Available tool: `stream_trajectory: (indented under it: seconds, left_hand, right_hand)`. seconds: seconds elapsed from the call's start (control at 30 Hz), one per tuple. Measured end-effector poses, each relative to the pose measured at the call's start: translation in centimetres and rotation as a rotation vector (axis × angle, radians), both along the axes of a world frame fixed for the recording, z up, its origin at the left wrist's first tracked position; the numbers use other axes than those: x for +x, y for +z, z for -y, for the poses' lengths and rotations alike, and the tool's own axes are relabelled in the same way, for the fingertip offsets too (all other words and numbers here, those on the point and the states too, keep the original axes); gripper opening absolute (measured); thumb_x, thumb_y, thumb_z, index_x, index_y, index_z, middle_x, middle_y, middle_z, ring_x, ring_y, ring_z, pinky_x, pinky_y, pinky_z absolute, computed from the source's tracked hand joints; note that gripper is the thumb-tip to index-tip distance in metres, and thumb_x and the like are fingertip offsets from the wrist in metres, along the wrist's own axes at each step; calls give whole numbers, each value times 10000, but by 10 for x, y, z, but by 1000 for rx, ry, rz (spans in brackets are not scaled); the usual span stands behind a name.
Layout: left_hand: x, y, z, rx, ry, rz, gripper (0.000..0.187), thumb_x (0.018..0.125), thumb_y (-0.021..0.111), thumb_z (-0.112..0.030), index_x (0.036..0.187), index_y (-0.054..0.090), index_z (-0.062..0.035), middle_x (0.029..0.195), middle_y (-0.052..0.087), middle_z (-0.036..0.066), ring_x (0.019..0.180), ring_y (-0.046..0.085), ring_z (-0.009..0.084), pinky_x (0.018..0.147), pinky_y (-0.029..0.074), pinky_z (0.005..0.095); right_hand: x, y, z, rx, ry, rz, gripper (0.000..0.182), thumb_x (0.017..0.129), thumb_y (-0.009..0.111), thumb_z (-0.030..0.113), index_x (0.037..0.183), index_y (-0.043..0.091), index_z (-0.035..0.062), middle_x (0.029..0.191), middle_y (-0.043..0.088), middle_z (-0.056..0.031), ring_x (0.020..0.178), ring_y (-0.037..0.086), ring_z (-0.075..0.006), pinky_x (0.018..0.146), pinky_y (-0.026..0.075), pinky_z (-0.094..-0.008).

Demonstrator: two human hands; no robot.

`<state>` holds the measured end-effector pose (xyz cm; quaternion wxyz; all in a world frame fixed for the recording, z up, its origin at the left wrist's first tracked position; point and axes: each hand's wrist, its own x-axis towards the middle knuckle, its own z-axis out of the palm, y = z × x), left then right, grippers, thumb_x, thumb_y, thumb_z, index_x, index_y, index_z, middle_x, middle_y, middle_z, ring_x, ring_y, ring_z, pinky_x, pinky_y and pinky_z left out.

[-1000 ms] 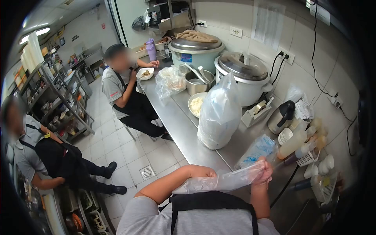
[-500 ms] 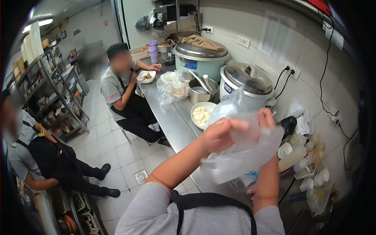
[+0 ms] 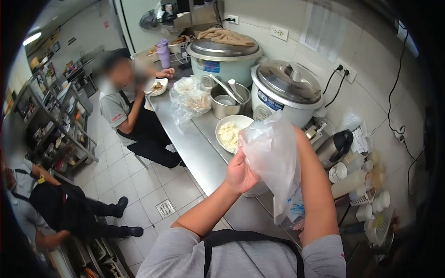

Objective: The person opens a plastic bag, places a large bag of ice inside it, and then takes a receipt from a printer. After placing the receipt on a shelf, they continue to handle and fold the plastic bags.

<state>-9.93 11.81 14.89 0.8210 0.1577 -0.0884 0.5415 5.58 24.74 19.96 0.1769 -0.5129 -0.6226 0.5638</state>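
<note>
A translucent plastic bag hangs in front of me over the steel counter. My left hand grips its left edge, with the fingers partly behind the plastic. The bag covers my right hand, so its fingers are hidden; only the right forearm shows beside the bag. Just beyond the left hand stands a white bowl of rice. Behind that is a steel pot with utensils leaning in it. Part of a round white container shows beneath the bag.
Two rice cookers line the wall. Bagged food lies on the counter. One person sits at its far left side; another person is at the left. Cups, bottles and a black-topped flask crowd the right.
The bag has swung from sideways to hanging down, nearer the bowl. My left hand has moved left and slightly down. My right hand has gone out of sight behind the plastic.
</note>
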Motion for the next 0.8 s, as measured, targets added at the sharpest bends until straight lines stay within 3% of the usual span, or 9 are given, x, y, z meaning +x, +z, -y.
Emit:
stream_trajectory:
  seconds: [0.2, 0.4, 0.6, 0.8]
  left_hand:
    - [0, -16, -13, -189, 5, -18, 440, 886, 241, -364, 1238, 298, -107, 1142, 470, 83, 951, 502, 185, 771, 426, 323]
    - [-4, -6, -10, -269, 115, -86, 369, 894, 246, -333, 1259, 261, -278, 1080, 506, 53, 840, 540, 166, 769, 437, 323]
    - [-15, -38, -18, -199, 41, -101, 396, 897, 261, -291, 1286, 183, -288, 1115, 472, 38, 869, 528, 156, 819, 413, 346]
    - [-16, -55, -24, -223, -2, -99, 441, 892, 285, -265, 1304, 128, -268, 1148, 432, 32, 887, 514, 160, 783, 433, 325]
  right_hand:
    - [5, -41, -10, -30, -114, -116, 308, 775, 458, 215, 1009, 528, 28, 937, 566, -114, 748, 559, -215, 684, 448, -332]
    - [11, -66, 7, -75, -261, -310, 306, 779, 452, 218, 1008, 528, 29, 941, 565, -115, 753, 560, -218, 682, 449, -335]
    - [14, -78, 22, -129, -354, -385, 305, 784, 445, 221, 1008, 528, 31, 945, 565, -115, 757, 562, -222, 680, 451, -339]
    - [18, -84, 21, -183, -412, -411, 304, 788, 439, 224, 1007, 527, 32, 949, 564, -116, 761, 564, -225, 678, 452, -343]
